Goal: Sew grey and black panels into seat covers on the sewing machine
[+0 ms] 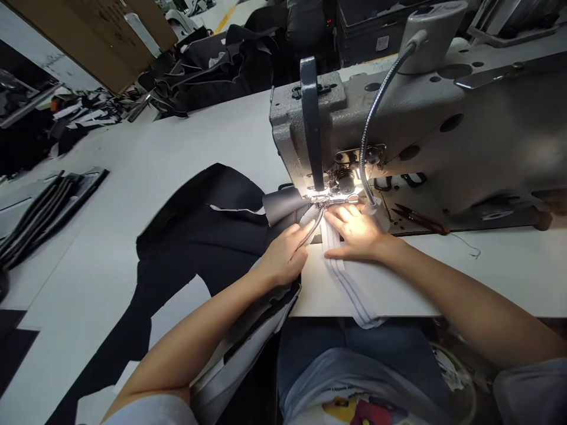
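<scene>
A grey sewing machine [398, 118] stands on the table, its lamp lighting the needle area. Just left of the needle, my left hand [286, 254] is closed on the edge of a black fabric piece [190, 230] with a white backing. My right hand [357, 233] lies flat with fingers spread, pressing on a white striped band [348, 286] that runs from the needle over the table's front edge. The fabric's edge and the band meet beneath the presser foot, where the exact contact is hard to make out in the glare.
Thread snips [420, 219] lie on the machine bed at right. A flexible metal lamp neck [370, 112] curves down close above my right hand. Stacked dark pieces [48, 212] lie at left, and a dark fabric heap [217, 68] and a cardboard box [97, 35] are behind.
</scene>
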Available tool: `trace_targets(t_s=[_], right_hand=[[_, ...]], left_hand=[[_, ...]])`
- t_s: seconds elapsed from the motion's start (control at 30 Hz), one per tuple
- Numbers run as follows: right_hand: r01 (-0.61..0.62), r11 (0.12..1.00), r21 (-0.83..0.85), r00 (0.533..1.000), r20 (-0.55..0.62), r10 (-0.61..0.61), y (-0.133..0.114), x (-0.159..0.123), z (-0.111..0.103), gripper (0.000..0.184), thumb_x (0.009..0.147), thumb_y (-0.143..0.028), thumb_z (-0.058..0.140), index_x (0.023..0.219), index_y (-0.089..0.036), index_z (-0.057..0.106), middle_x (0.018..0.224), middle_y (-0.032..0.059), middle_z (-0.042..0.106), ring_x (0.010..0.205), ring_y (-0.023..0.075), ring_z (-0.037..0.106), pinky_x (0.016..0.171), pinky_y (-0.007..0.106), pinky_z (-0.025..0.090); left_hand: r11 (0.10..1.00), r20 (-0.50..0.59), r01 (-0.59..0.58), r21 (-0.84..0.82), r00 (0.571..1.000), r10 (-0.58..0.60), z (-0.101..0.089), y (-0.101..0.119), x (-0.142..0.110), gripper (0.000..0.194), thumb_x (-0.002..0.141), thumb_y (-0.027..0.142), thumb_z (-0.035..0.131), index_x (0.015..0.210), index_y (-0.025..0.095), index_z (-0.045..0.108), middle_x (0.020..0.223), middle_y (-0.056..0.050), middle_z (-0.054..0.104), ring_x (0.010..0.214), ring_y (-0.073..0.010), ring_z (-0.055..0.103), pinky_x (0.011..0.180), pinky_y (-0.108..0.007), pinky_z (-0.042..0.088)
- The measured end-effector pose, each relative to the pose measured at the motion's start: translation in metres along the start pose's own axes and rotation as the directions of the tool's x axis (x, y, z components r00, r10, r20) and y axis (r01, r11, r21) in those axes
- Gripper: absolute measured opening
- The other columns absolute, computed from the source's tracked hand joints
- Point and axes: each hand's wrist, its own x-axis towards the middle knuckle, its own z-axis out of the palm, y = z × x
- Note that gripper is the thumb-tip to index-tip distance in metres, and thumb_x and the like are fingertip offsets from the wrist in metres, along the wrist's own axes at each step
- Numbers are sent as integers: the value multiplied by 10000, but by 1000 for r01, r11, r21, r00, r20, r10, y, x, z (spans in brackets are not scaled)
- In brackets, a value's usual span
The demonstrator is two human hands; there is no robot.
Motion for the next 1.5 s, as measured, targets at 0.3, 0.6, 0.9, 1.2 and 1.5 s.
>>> trace_targets(t_s=[0.3,0.6,0.9,1.2,1.5], right_hand=[[42,997,61,998,-40,-39,-4,0,4,1051,725,-765,562,1448,-24,381,1459,246,438,1328,396,415,1103,550,262],[118,990,75,946,-312,-89,28,-12,-1,279,944,-303,460,996,-214,720,1067,83,680,1038,265,556,928,427,378],[247,962,-117,886,-374,-273,16,1,13,384,948,-250,391,1257,-141,591,1032,99,643,905,243,507,838,390,340],[106,981,-160,959,-243,-144,2,11,2,368,946,-260,414,1224,-156,631,991,116,658,905,266,534,814,408,355],[72,997,-12,930,-361,-71,-6,3,13,344,983,-257,389,1114,-144,686,988,118,704,905,242,595,850,387,467]], left_hand=[[840,218,-36,541,971,-99,24,41,5,640,846,271,435,1441,43,374,1073,-163,605,973,-303,568,802,-413,482],[792,213,-49,609,972,-103,29,44,5,618,879,298,450,1445,63,366,1061,-147,620,991,-302,583,780,-410,484],[802,191,-46,596,978,-86,29,42,4,616,867,291,458,1434,64,376,1040,-144,620,962,-290,586,764,-391,476],[822,196,-55,567,978,-70,26,40,4,622,868,304,452,1441,74,372,1044,-141,617,948,-288,576,744,-385,452],[754,117,-86,651,993,13,34,39,11,613,837,279,467,1391,18,430,1094,-191,594,976,-317,514,761,-419,401]])
